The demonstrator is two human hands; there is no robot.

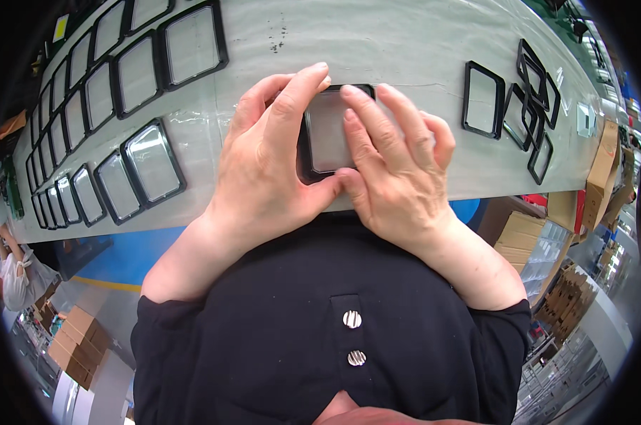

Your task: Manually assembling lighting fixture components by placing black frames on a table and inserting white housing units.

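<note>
Left hand [267, 145] curves round black-framed pane [329, 142], grip unclear from here | right hand [397, 152] spreads loosely across it | pane: surface's [398, 49] near middle | light, even fingertip pressure seems wise

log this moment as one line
left hand: at left side of dark frame | right hand: over its right part | more frames: on table, rows left, loose group right

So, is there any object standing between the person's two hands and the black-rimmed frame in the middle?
No, nothing visible: the left hand spans the left side of the black-rimmed frame, and the right hand lies over its right part. The rows of frames at left and the loose frames at right lie apart.
</note>
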